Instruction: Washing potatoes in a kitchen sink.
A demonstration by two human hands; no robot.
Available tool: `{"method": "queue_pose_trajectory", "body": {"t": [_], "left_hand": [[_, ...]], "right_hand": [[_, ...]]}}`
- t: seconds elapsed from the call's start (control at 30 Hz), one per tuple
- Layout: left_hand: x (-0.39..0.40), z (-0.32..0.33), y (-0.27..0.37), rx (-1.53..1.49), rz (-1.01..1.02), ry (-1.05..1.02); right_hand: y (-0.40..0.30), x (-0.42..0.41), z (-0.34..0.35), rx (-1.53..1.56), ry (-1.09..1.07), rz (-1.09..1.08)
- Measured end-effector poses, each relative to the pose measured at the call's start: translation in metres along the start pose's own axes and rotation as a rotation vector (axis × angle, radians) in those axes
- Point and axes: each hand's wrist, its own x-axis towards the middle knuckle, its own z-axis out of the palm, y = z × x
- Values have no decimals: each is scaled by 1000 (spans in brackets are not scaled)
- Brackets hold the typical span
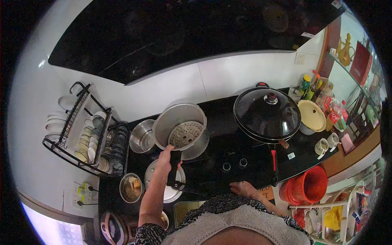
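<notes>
My left hand [164,159] grips the black handle [174,167] of a deep aluminium pot [163,125], probably a pressure cooker body. The pot tilts with its mouth turned toward me. Inside it lies a round perforated steamer plate [187,134]. My right hand [243,187] hangs low at the front edge of the black stove top [211,171], below two control knobs [234,164]. Its fingers are partly hidden, so I cannot tell whether they are closed. Under my left forearm sits a metal lid [174,196] with a black handle part across it.
A steel bowl [142,136] stands left of the pot, with a food bowl [131,187] nearer me. At right sits a covered black wok [266,114], beside a cream enamel basin [312,116] and bottles [306,84]. A dish rack [85,131] stands left; the range hood [196,33] hangs above.
</notes>
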Motion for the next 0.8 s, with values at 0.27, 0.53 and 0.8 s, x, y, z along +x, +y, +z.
{"method": "queue_pose_trajectory", "body": {"t": [0.27, 0.53, 0.8], "left_hand": [[-1, -15, 4, 15, -21, 17], [-14, -30, -1, 47, 150, -147], [-83, -67, -30, -17, 520, 469]], "right_hand": [[-6, 9, -6, 34, -17, 40], [-30, 22, -1, -8, -100, -11], [-28, 41, 21, -49, -128, -138]]}}
